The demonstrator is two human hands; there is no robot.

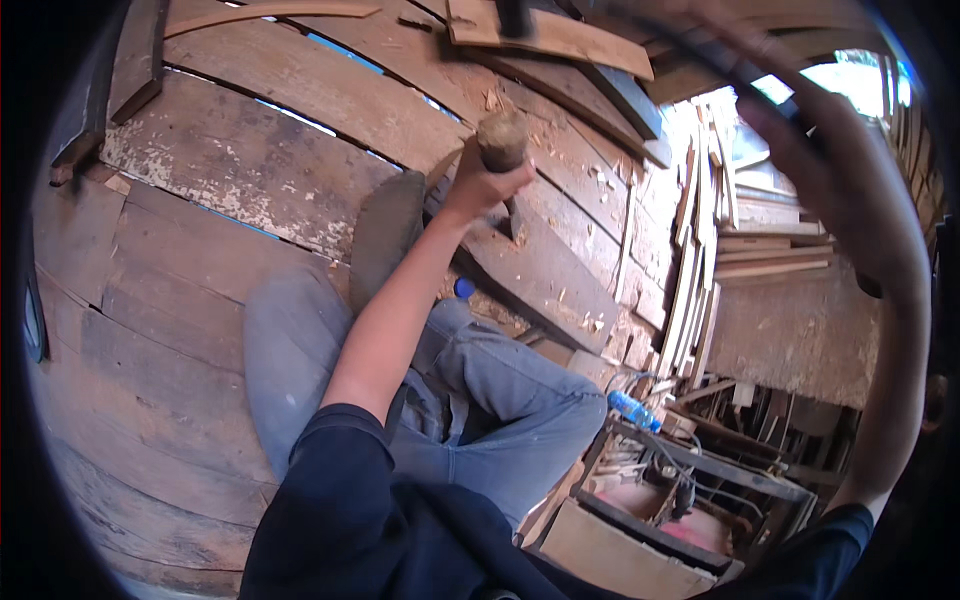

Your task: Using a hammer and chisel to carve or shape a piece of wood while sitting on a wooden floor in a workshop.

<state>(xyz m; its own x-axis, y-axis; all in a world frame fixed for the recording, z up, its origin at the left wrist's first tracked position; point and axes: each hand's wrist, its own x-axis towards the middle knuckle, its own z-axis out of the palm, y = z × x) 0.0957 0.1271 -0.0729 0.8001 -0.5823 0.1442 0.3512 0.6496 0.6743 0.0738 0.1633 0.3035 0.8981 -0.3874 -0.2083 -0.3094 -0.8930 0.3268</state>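
My left hand (487, 185) is wrapped round a short, thick wooden piece (503, 137) with a round, worn top end facing up. It is held over a broad wooden plank (550, 268) with pale shavings on it; its lower end is mostly hidden by the hand. My right hand (835, 165) is raised at the upper right, closed on a long dark tool (690, 50). Motion smears this tool, and its kind cannot be told. The two hands are well apart. My bent legs in grey trousers (510, 375) lie beside the plank.
Floorboards (200, 290) with gaps spread to the left. Loose boards (560, 40) lie at the far side, and stacked wood strips (690, 270) at the right. A blue-labelled bottle (634, 410) is beside an open frame with cables (680, 490). A blue cap (464, 288) lies near my leg.
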